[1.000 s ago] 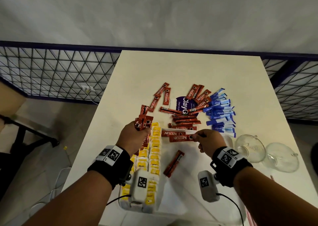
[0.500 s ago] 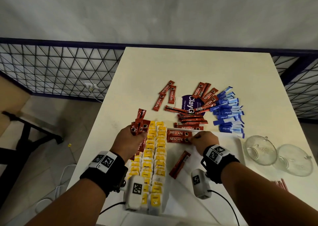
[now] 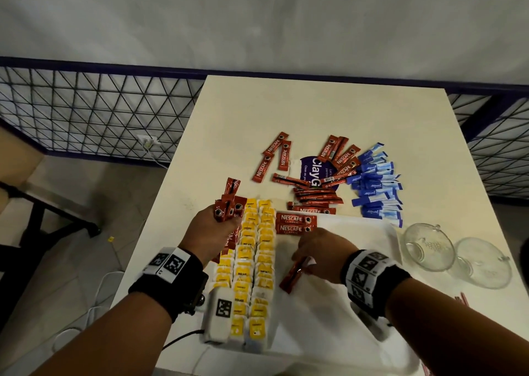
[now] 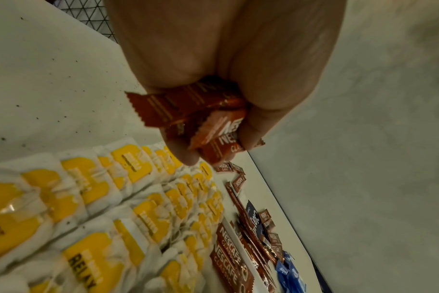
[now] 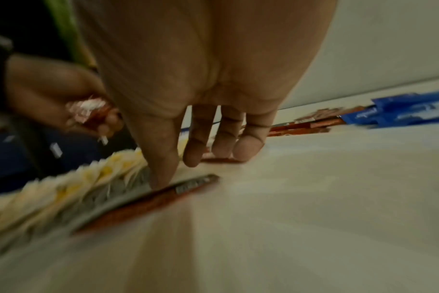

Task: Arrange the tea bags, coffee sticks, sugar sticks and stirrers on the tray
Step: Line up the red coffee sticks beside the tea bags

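We see a white tray (image 3: 355,226) in the lower middle of the head frame, its left part filled with rows of yellow-and-white tea bags (image 3: 254,249), two red coffee sticks (image 3: 296,224) lying side by side crosswise at its far edge, and one more stick (image 3: 292,277) lying slantwise near its middle. Above the tray, in mid-frame, we see loose red coffee sticks (image 3: 312,198) scattered on the table, with a heap of blue sugar sticks (image 3: 375,186) just to their right. At the lower right edge we make out a few thin red stirrers (image 3: 461,299).

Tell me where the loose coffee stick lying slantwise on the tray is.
In the head view the loose coffee stick lies on the white tray, just right of the tea bags, under the right hand.
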The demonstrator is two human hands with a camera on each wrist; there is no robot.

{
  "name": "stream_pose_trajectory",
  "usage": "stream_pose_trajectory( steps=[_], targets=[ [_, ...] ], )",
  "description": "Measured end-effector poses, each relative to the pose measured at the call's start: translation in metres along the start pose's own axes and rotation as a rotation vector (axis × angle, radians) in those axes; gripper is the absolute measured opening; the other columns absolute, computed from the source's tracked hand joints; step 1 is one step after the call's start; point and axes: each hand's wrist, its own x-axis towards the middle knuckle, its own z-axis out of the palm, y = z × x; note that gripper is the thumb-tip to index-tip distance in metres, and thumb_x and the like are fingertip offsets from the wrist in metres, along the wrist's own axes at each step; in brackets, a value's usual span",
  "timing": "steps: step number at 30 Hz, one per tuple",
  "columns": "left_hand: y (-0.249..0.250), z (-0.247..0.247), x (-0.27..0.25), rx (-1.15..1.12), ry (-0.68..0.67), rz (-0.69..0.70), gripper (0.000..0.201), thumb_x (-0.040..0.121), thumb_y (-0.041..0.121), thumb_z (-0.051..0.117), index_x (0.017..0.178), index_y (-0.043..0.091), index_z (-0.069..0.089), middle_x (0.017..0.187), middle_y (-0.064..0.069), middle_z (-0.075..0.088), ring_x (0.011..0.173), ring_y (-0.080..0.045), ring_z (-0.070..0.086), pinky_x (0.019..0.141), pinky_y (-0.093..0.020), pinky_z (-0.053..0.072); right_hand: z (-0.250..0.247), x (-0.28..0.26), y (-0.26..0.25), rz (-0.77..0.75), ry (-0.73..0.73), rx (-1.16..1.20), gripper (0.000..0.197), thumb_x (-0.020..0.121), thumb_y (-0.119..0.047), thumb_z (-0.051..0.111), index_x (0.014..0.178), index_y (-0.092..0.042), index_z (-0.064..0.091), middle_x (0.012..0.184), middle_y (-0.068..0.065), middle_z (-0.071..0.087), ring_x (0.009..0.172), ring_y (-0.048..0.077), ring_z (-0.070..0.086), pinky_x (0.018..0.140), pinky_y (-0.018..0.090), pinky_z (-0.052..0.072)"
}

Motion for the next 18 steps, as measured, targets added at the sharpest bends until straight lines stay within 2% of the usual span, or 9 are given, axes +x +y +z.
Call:
stream_pose_trajectory(
  steps=[3,6,10,12,15,18],
  targets=[
    [0.001,0.004,-0.002,-0.008,-0.010,0.009,0.002,0.085,0.025,0.069,0.086,0.026,0.068,0.088,-0.007,0.073,0.083,-0.027,0.071,0.083,-0.049,0.057,0.009,-0.002,0.006,-0.006,-0.010,-0.141,0.028,0.091,-0.028,0.056,0.117,-0.033,0.064,0.117,-0.007,0.057,0.110,0.018,0.048,0.090,0.032,0.047],
    [0.003,0.008,-0.005,-0.004,-0.044,0.007,0.006,0.087,0.020,0.069,0.086,0.026,0.068,0.088,-0.005,0.073,0.083,-0.025,0.071,0.084,-0.048,0.057,0.011,-0.007,0.011,0.033,0.037,-0.103,0.023,0.095,-0.033,0.050,0.114,-0.034,0.062,0.117,-0.009,0.056,0.105,0.016,0.047,0.086,0.029,0.046],
    [0.011,0.012,-0.011,-0.035,-0.163,-0.010,0.009,0.087,0.009,0.067,0.092,0.016,0.068,0.086,-0.011,0.073,0.075,-0.029,0.073,0.078,-0.051,0.058,0.007,-0.014,0.019,0.137,0.056,-0.013,0.025,0.099,-0.031,0.042,0.118,-0.031,0.058,0.119,-0.008,0.056,0.107,0.015,0.049,0.092,0.029,0.045],
    [0.016,0.015,-0.014,0.004,-0.273,0.043,0.012,0.087,0.006,0.066,0.096,0.014,0.068,0.085,-0.011,0.073,0.074,-0.028,0.073,0.078,-0.047,0.059,0.000,-0.016,0.019,0.221,0.084,0.143,0.024,0.100,-0.026,0.039,0.117,-0.026,0.056,0.111,-0.005,0.061,0.101,0.015,0.054,0.089,0.030,0.046],
    [0.026,0.022,-0.018,0.145,-0.438,0.144,0.013,0.088,0.010,0.066,0.099,0.017,0.068,0.079,-0.003,0.074,0.075,-0.021,0.073,0.079,-0.039,0.058,-0.014,-0.016,0.016,0.268,0.178,0.426,0.022,0.102,-0.022,0.035,0.105,-0.024,0.056,0.093,-0.009,0.063,0.079,0.009,0.056,0.073,0.023,0.043],
    [0.031,0.033,-0.017,0.241,-0.449,0.209,0.015,0.087,0.017,0.068,0.101,0.015,0.069,0.080,-0.003,0.075,0.075,-0.018,0.073,0.080,-0.039,0.058,-0.029,-0.017,0.007,0.214,0.240,0.504,0.021,0.101,-0.018,0.038,0.097,-0.022,0.058,0.081,-0.016,0.060,0.069,-0.001,0.050,0.067,0.018,0.038]
  ],
)
